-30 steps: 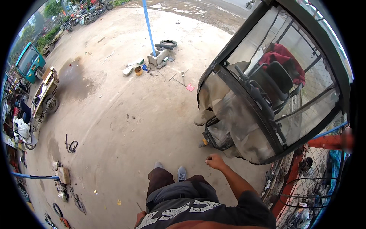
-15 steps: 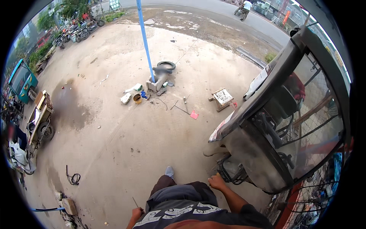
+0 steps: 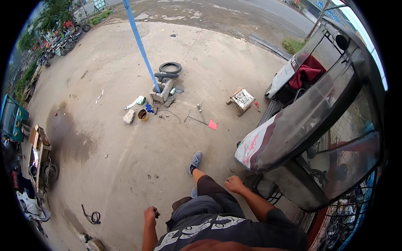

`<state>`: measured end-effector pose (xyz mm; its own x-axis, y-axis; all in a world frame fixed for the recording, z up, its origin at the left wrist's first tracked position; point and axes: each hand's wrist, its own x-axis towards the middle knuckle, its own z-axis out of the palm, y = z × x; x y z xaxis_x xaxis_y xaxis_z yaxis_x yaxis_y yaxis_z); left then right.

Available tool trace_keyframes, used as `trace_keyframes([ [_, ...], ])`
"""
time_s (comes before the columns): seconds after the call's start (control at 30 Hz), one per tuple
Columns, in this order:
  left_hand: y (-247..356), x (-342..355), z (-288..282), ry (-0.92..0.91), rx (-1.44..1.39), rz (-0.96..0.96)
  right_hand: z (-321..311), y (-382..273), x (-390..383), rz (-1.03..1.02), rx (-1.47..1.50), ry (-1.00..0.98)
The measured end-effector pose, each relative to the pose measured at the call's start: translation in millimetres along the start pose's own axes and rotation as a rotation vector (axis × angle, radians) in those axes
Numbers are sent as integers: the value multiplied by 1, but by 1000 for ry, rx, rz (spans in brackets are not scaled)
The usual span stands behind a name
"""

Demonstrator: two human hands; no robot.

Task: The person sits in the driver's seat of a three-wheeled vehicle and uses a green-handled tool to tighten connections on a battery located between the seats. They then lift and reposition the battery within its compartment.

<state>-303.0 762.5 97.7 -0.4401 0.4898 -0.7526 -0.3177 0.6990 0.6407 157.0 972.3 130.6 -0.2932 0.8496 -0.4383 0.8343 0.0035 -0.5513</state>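
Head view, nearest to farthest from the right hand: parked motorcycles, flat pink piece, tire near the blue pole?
From the right hand:
1. Flat pink piece, ahead on the ground.
2. Tire, farther ahead, slightly left.
3. Parked motorcycles, far upper left.

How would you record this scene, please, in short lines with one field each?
Left hand: holds a dark thing, kind unclear
Right hand: curled, nothing visible in it, near the vehicle
Ground: pale, with a dark stain
Ahead: stool, pink piece
Pole: blue, tilted, in a block beside tyres
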Motion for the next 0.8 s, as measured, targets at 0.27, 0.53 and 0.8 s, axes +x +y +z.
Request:
trace_keyframes([
  [0.27, 157, 65, 78, -123, 206, 69, -10, -44, 130, 168, 279, 36],
  [0.53, 298, 139, 172, -242, 289, 189, -96, -57, 235, 182, 224, 100],
  [0.8, 438, 188, 288, -537, 474, 280, -165, -61, 276, 304, 461, 445],
])
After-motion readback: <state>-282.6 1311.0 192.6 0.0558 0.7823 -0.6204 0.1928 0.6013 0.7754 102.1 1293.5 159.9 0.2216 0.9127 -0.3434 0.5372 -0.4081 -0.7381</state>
